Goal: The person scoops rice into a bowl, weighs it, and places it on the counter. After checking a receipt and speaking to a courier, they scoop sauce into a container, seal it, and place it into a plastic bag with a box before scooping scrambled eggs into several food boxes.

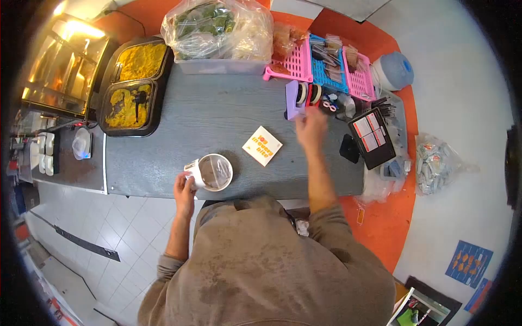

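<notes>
My left fingers (pixel 188 177) hold a white piece (pixel 194 170) against the round tub (pixel 231 173); my right fingers (pixel 314 112), by the purple tape dispenser (pixel 294 102), I cannot tell.

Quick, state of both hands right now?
Left hand: fingers at the white tub's side; firm grip unclear.
Right hand: by the purple tape dispenser, blurred; can't tell open or closed.

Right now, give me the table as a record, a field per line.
left hand: holding white tub by its side
right hand: at tape dispensers; grip unclear
card: flat on table, between hands
baskets: blue between two pink, far right
food trays: two, yellow food, left side
</notes>
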Available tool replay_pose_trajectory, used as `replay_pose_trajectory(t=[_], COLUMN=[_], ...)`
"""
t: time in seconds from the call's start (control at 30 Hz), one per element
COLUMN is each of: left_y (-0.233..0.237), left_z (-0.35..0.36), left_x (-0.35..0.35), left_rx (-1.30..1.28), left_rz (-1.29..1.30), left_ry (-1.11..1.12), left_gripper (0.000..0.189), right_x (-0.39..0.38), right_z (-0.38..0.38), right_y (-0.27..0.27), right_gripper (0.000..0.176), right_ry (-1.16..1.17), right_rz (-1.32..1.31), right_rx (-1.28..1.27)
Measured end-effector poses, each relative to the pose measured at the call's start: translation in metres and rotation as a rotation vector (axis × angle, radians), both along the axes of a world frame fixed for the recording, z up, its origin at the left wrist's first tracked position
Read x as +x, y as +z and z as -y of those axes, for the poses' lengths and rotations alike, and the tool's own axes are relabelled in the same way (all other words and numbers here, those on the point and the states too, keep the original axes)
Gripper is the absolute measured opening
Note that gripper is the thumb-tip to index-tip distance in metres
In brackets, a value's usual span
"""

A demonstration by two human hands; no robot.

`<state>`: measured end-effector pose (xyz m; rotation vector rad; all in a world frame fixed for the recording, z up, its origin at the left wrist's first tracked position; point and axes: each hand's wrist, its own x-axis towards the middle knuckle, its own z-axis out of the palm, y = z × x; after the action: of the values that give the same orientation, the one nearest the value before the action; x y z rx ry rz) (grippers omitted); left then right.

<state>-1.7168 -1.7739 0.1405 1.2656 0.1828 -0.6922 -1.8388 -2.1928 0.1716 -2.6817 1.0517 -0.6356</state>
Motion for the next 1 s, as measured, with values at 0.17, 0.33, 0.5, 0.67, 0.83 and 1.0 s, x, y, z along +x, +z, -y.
replay_pose_trajectory(t=[0.17, 0.33, 0.5, 0.67, 0.83, 1.0], left_y=[0.039, 0.042, 0.001, -0.015, -0.018, -0.041], left_z=[0.044, 0.129, 0.204, 0.216, 0.212, 0.208], left_x=[-0.049, -0.081, -0.077, -0.059, -0.029, -0.050], left_rx=[0.135, 0.118, 0.177, 0.551, 0.743, 0.671], left_rz=[0.246, 0.607, 0.624, 0.764, 1.237, 1.186], left_ry=[-0.247, -0.470, -0.325, -0.532, -0.773, -0.570], left_gripper=[0.024, 0.041, 0.044, 0.044, 0.041, 0.050], right_x=[-0.014, 0.004, -0.047, -0.111, -0.121, -0.072], right_z=[0.164, 0.182, 0.178, 0.031, 0.011, -0.016], right_y=[-0.004, 0.017, 0.011, -0.025, -0.084, -0.060], right_gripper=[0.028, 0.028, 0.025, 0.028, 0.025, 0.021], right_ry=[-0.289, -0.284, -0.090, -0.184, -0.382, -0.606], right_rz=[-0.524, -0.663, -0.314, 0.762, 1.179, 1.122], right_rx=[-0.007, 0.206, 0.607, 2.920, 2.974, 2.354])
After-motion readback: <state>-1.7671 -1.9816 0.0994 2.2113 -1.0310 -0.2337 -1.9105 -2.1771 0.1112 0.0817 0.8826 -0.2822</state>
